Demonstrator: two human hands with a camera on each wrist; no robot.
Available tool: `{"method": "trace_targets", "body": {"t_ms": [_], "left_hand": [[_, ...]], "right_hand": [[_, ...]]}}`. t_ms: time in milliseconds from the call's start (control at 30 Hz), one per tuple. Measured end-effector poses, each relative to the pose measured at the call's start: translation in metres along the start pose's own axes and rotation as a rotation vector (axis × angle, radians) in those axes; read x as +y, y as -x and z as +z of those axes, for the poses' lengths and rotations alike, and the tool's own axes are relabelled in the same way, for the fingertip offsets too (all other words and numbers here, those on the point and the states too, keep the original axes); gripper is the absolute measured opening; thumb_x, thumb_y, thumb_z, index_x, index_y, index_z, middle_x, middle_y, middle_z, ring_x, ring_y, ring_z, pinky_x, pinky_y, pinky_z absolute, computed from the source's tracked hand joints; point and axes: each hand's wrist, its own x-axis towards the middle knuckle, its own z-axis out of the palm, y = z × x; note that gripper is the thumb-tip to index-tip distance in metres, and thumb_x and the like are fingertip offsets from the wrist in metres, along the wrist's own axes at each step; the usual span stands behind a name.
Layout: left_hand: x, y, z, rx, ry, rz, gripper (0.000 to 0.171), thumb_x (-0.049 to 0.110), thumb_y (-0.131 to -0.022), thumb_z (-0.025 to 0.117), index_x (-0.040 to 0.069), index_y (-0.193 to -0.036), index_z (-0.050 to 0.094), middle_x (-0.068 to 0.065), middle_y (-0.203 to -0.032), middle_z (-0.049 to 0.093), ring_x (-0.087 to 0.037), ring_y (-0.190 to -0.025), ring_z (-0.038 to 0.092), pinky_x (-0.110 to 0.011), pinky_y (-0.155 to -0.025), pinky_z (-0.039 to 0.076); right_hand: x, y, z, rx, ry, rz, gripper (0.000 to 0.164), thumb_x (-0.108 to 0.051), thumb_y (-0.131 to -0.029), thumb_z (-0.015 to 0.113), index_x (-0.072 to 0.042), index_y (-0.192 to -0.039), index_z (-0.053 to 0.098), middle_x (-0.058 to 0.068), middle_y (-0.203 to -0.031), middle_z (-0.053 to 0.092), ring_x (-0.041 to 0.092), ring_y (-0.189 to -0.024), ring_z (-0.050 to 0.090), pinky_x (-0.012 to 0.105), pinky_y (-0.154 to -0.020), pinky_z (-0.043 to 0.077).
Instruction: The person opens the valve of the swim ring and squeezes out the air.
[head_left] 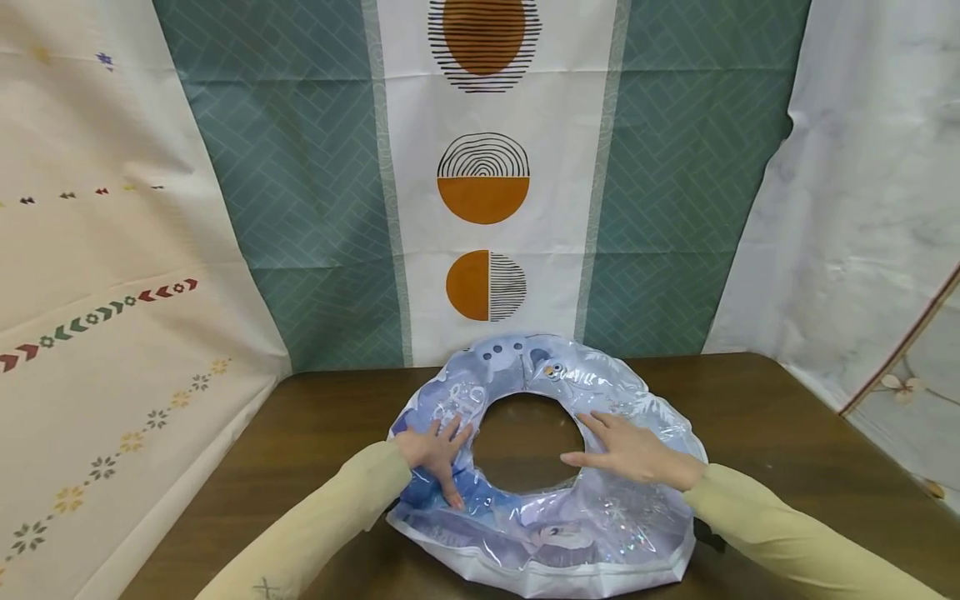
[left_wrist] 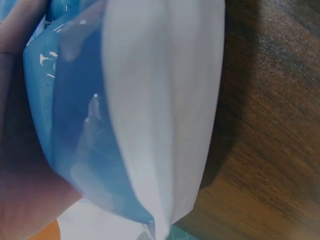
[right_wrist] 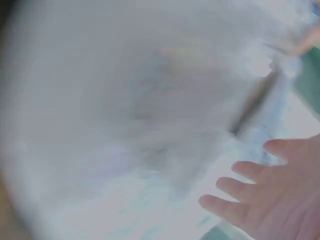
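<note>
An inflated swim ring (head_left: 645, 521) in pale blue and lilac, glossy with cartoon prints, lies on the brown table. My left hand (head_left: 435, 450) rests on the ring's left side with fingers spread. In the left wrist view, part of that hand (left_wrist: 30, 200) lies along the blue plastic (left_wrist: 90, 135), beside the white outer edge. On the ring's right side is my right hand (head_left: 633, 450), fingers extended and thumb apart, reaching toward the centre hole. The right wrist view is blurred; the right hand (right_wrist: 280, 190) shows straight fingers, and whether it touches the ring cannot be told.
Brown wooden tabletop (head_left: 300, 450) extends on both sides of the ring and shows through its hole. Behind it hangs a green and white patterned cloth (head_left: 315, 183). Pale cloths hang at the left (head_left: 112, 250) and right (head_left: 862, 208).
</note>
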Motion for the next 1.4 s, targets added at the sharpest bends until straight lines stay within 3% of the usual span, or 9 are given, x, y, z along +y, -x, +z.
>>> {"method": "trace_targets", "body": {"t_ms": [100, 233, 467, 700, 967, 1133, 1300, 1400], "left_hand": [[-0.001, 0.0, 0.0, -0.001, 0.004, 0.004, 0.116, 0.062, -0.055, 0.074, 0.02, -0.146, 0.013, -0.005, -0.148, 0.011, -0.033, -0.132, 0.012, -0.064, -0.09, 0.021], [0.0, -0.002, -0.001, -0.006, 0.007, 0.004, 0.116, 0.062, -0.056, 0.074, 0.021, -0.146, 0.014, -0.005, -0.149, 0.01, -0.034, -0.132, 0.011, -0.063, -0.089, 0.024], [0.003, -0.001, -0.002, -0.023, -0.021, -0.029, 0.117, 0.064, -0.055, 0.073, 0.023, -0.146, 0.013, -0.002, -0.149, 0.009, -0.032, -0.132, 0.012, -0.059, -0.089, 0.028], [0.003, -0.002, -0.002, -0.041, -0.035, -0.042, 0.118, 0.066, -0.053, 0.073, 0.025, -0.146, 0.012, 0.0, -0.149, 0.008, -0.03, -0.132, 0.011, -0.06, -0.09, 0.026], [-0.001, -0.009, 0.003, -0.029, -0.04, -0.053, 0.123, 0.068, -0.049, 0.073, 0.028, -0.146, 0.009, 0.002, -0.149, 0.006, -0.028, -0.132, 0.012, -0.062, -0.088, 0.026], [-0.005, -0.016, 0.009, -0.013, -0.036, -0.032, 0.124, 0.068, -0.048, 0.073, 0.027, -0.146, 0.01, 0.0, -0.149, 0.006, -0.031, -0.132, 0.012, -0.065, -0.086, 0.024], [0.001, -0.007, 0.001, -0.016, -0.041, -0.042, 0.119, 0.065, -0.052, 0.074, 0.025, -0.146, 0.012, 0.0, -0.149, 0.008, -0.029, -0.132, 0.013, -0.062, -0.089, 0.024], [-0.003, -0.004, 0.001, -0.02, -0.015, -0.017, 0.118, 0.064, -0.054, 0.074, 0.024, -0.146, 0.012, -0.002, -0.149, 0.008, -0.031, -0.132, 0.012, -0.062, -0.089, 0.023]], "right_hand": [[-0.017, -0.017, -0.005, 0.146, 0.002, -0.028, 0.084, -0.069, -0.079, 0.045, -0.012, -0.14, 0.037, 0.017, -0.135, 0.038, 0.036, -0.12, 0.036, 0.056, -0.087, 0.032], [-0.036, -0.039, -0.006, 0.254, 0.05, -0.077, 0.081, -0.07, -0.078, 0.044, -0.019, -0.141, 0.035, 0.015, -0.14, 0.032, 0.04, -0.126, 0.025, 0.063, -0.091, 0.02], [-0.056, -0.081, 0.003, 0.3, 0.128, -0.065, 0.079, -0.073, -0.077, 0.039, -0.028, -0.142, 0.031, 0.013, -0.146, 0.017, 0.043, -0.13, 0.008, 0.069, -0.088, 0.009], [-0.056, -0.116, 0.022, 0.301, 0.211, -0.037, 0.079, -0.073, -0.078, 0.038, -0.028, -0.143, 0.029, 0.013, -0.148, 0.012, 0.043, -0.13, 0.003, 0.071, -0.087, 0.005], [-0.045, -0.133, 0.029, 0.273, 0.205, 0.075, 0.08, -0.073, -0.079, 0.038, -0.028, -0.144, 0.026, 0.012, -0.148, 0.013, 0.044, -0.129, 0.003, 0.073, -0.083, 0.007], [-0.033, -0.136, 0.034, 0.188, 0.151, 0.157, 0.075, -0.07, -0.082, 0.035, -0.029, -0.144, 0.026, 0.013, -0.148, 0.012, 0.047, -0.128, 0.002, 0.074, -0.082, 0.002], [-0.019, -0.139, 0.043, 0.09, 0.112, 0.223, 0.074, -0.07, -0.083, 0.029, -0.029, -0.144, 0.026, 0.012, -0.147, 0.016, 0.048, -0.128, 0.004, 0.073, -0.083, 0.0], [-0.015, -0.14, 0.048, 0.046, 0.096, 0.248, 0.074, -0.072, -0.083, 0.025, -0.03, -0.144, 0.024, 0.01, -0.147, 0.016, 0.046, -0.128, 0.005, 0.072, -0.084, 0.001]]}}
